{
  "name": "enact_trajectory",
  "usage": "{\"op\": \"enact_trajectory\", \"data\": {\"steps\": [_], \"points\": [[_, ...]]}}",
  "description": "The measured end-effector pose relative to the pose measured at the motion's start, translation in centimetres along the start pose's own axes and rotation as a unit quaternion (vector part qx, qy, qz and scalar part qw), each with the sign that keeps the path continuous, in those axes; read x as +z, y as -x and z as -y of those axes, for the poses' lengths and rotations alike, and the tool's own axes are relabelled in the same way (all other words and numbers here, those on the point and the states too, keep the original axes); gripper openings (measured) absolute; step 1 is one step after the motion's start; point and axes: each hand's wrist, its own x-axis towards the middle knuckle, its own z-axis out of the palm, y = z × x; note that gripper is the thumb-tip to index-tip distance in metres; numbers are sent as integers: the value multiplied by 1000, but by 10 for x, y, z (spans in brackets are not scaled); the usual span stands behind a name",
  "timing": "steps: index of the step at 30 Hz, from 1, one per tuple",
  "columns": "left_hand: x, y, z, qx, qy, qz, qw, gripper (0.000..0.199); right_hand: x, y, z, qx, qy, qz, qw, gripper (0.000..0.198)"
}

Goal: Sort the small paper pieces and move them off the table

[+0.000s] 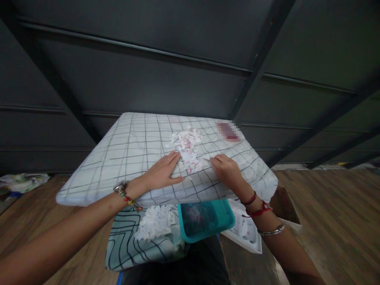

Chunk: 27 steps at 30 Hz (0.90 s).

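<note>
A heap of small white paper scraps (187, 143), some with pink marks, lies on a table covered by a white checked cloth (133, 146). My left hand (162, 171) rests flat on the cloth at the left edge of the scraps, fingers stretched and thumb apart. To the right of the heap, my right hand (226, 171) is closed, with thumb and forefinger pinching a small whitish paper scrap (207, 160). Its other fingers are curled in. Between the hands, the nearer part of the heap narrows towards me.
Below the table edge, a second pile of white scraps (156, 222) sits on a green patterned cloth (124, 247). Beside it are a teal plastic tub (221, 221) and a white box (251, 243). A blurred-out reddish item (228, 131) lies at the back right. Dark wall panels (166, 79) rise behind.
</note>
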Motion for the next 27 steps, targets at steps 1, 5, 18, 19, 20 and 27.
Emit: {"op": "enact_trajectory", "data": {"steps": [1,5,18,19,20,27], "points": [[0,0,0,-1,-2,1,1000,86,-1,0,1,-1,-7,5,1000,20],[-1,0,-1,-2,-6,3,1000,86,-11,4,13,-2,-38,40,998,18],[-1,0,0,1,18,0,1000,87,-22,1,34,-48,-93,65,992,20],[-1,0,0,1,19,0,1000,88,-23,1,36,-61,-103,65,991,20],[-1,-1,0,1,19,1,1000,88,-24,1,38,-70,-113,62,989,20],[-1,0,-1,-2,7,2,1000,89,-23,-4,36,-47,-96,53,993,21]]}}
